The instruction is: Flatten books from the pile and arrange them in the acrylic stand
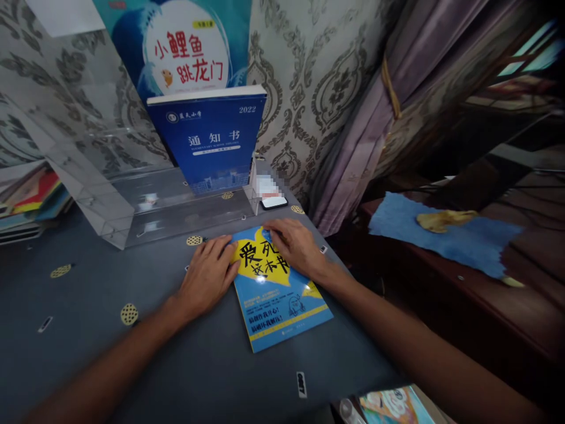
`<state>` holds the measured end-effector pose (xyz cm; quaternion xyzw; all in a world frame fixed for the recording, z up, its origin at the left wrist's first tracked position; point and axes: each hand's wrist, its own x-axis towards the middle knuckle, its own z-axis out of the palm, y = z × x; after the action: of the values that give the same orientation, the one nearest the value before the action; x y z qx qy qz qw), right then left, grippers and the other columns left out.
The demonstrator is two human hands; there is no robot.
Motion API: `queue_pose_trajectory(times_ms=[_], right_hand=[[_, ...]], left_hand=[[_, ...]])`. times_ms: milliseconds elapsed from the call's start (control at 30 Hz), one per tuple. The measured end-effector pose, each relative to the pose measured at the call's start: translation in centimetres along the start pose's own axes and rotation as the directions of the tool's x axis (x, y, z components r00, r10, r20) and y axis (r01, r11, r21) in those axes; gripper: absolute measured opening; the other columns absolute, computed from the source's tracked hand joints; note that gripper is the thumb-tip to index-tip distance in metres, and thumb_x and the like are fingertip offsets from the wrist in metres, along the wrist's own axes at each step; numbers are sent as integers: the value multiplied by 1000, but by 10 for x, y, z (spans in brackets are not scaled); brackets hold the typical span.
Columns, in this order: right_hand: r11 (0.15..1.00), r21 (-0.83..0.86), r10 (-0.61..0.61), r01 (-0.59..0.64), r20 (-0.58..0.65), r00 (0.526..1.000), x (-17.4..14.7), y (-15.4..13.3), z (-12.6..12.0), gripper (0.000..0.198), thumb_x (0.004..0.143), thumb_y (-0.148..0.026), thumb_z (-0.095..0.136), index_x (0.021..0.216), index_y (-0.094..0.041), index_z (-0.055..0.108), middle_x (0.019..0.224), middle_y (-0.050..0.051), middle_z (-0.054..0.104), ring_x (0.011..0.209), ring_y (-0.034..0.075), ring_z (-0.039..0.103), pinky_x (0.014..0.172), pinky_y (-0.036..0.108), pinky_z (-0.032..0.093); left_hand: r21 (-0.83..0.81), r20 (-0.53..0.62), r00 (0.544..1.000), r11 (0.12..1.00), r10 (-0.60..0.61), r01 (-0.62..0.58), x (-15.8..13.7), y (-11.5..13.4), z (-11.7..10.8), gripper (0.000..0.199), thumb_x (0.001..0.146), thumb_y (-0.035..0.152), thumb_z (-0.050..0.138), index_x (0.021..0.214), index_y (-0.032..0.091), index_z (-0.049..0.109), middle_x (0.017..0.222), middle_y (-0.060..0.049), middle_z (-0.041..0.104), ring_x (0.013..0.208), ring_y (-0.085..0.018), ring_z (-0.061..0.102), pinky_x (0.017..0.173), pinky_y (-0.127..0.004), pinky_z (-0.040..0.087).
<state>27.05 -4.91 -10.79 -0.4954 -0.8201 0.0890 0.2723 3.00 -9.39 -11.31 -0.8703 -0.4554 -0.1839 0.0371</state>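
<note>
A light, glossy paperback between your two hands

Your left hand lies at the left edge of the thin paperback book with a glossy blue-and-yellow cover, its fingers loosely spread and touching the side without a visible pinch. The book (276, 303) lies flat and closed on the dark grey printed worktop (92, 341). It should be light and bendy, its cover rather slippery; the clear lower corners look the easiest place to hold. Your right hand (298, 247) rests over the upper right edge, fingers half curled; you cannot tell whether they grip underneath.

Around it, from the left: a pile of colourful papers and books (37, 203), then a clear acrylic rack (106, 218) holding an upright blue booklet (212, 135) with a teal picture book (126, 41) behind. The rack limits room beyond the top edge. A black-edged smartphone (274, 204) sits just past your right fingers. Farther right hangs a tied mauve curtain (359, 153), then a ragged blue cloth (397, 227).
</note>
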Motion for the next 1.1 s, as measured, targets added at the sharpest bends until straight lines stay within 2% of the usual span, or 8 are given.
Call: queue_pose_trajectory(times_ms=[167, 300, 433, 567, 667, 800, 933, 1100], right_hand=[[998, -43, -44, 46, 41, 998, -3, -3, -2, 32, 96, -16, 44, 118, -17, 66, 106, 10, 76, 97, 24, 71, 110, 48, 43], [996, -46, -68, 71, 57, 996, -15, -3, -7, 32, 95, -17, 47, 119, -18, 67, 113, 10, 76, 102, 25, 72, 113, 53, 41], [993, 1, -118, 118, 16, 993, -39, -1, -17, 28, 97, -20, 47, 116, -20, 68, 117, 9, 76, 106, 25, 72, 111, 57, 43], [984, 52, -166, 171, -89, 982, -73, -5, -32, 25, 97, -19, 50, 112, -22, 69, 103, 5, 79, 90, 22, 76, 106, 55, 49], [984, 59, -159, 169, -144, 977, -99, -14, -42, 24, 96, -16, 53, 112, -24, 69, 98, 3, 79, 85, 20, 76, 105, 53, 52], [986, 41, -152, 163, -185, 971, -125, -25, -46, 25, 95, -13, 55, 113, -23, 69, 101, 4, 79, 92, 21, 76, 103, 50, 55], [993, 36, -106, 117, -216, 971, -135, -30, -43, 25, 94, -13, 55, 112, -23, 70, 102, 4, 79, 90, 20, 76, 102, 49, 56], [994, 17, -101, 108, -235, 967, -127, -30, -42, 22, 95, -15, 54, 107, -23, 71, 94, 3, 79, 81, 19, 75, 99, 49, 57]], left_hand=[[47, -4, 1000, 999, 13, -13, 0, 1, 0, 33, 103, 32, 40, 128, 18, 55, 133, -11, 61, 121, -27, 55, 103, -47, 46], [96, 36, 999, 995, 11, -14, 2, 3, -3, 32, 103, 32, 41, 127, 18, 55, 132, -12, 62, 120, -27, 56, 99, -47, 48], [140, 97, 995, 990, -10, -4, 5, 7, -8, 32, 103, 30, 40, 128, 17, 55, 135, -13, 61, 122, -28, 55, 101, -49, 47], [149, 130, 991, 989, -26, 7, 5, 10, -10, 34, 104, 29, 37, 130, 16, 55, 138, -14, 59, 124, -29, 54, 102, -50, 46], [146, 122, 992, 989, -24, 5, 4, 9, -9, 34, 104, 29, 37, 130, 16, 55, 137, -14, 59, 123, -29, 54, 101, -50, 46], [129, 93, 996, 992, -6, -6, 3, 7, -6, 35, 103, 28, 38, 131, 15, 55, 137, -15, 59, 124, -30, 54, 101, -50, 46], [112, 66, 998, 994, 11, -19, 2, 5, -3, 35, 103, 28, 38, 130, 15, 56, 136, -15, 60, 124, -30, 54, 101, -51, 46], [85, 38, 999, 996, 18, -21, 2, 2, -2, 34, 102, 30, 40, 127, 15, 58, 134, -14, 61, 121, -30, 55, 100, -50, 47]])
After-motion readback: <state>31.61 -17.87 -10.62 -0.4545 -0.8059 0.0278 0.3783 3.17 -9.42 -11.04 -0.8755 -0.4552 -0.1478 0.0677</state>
